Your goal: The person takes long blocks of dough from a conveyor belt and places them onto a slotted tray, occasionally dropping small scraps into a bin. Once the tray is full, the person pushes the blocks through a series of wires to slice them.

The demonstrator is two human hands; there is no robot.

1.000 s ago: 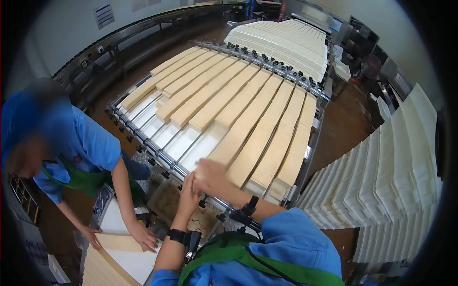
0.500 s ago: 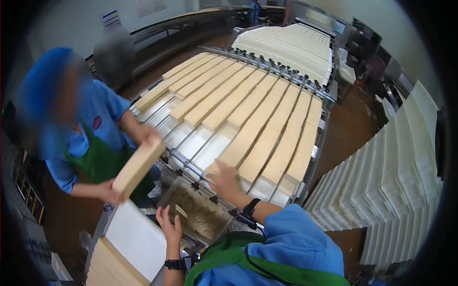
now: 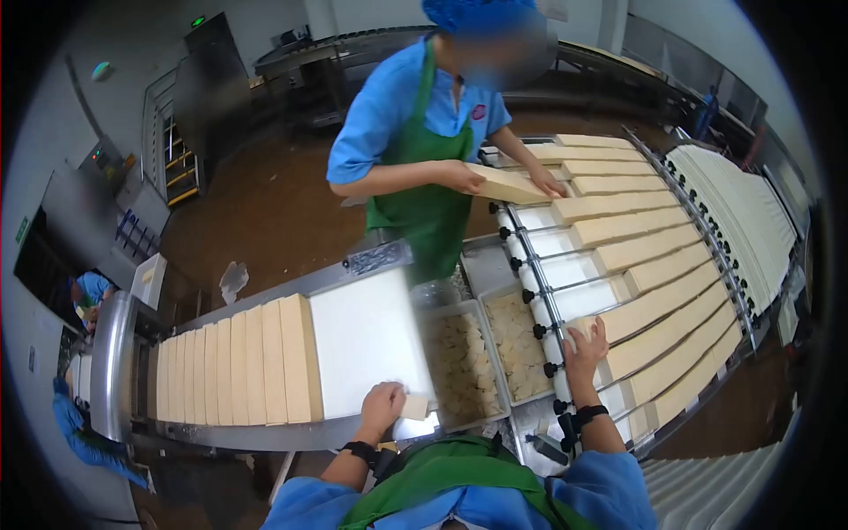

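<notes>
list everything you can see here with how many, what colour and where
Left belt: one, white, left of centre
Rod-divided conveyor: one, white, right
Long blocks: about eleven, cream, on left belt
More long blocks: around a dozen, cream, on rod-divided conveyor
Co-worker: one, blue and green clothes, top centre
Held block: one, cream, with co-worker
Scrap bins: two, pale contents, centre
Green signs: two, upper left, far left
Small pieces: two, cream, near sides of both conveyors
Own apron: one, green, bottom
Left hand: one, black-banded, at left piece
Right hand: one, black-banded, around right piece
</notes>
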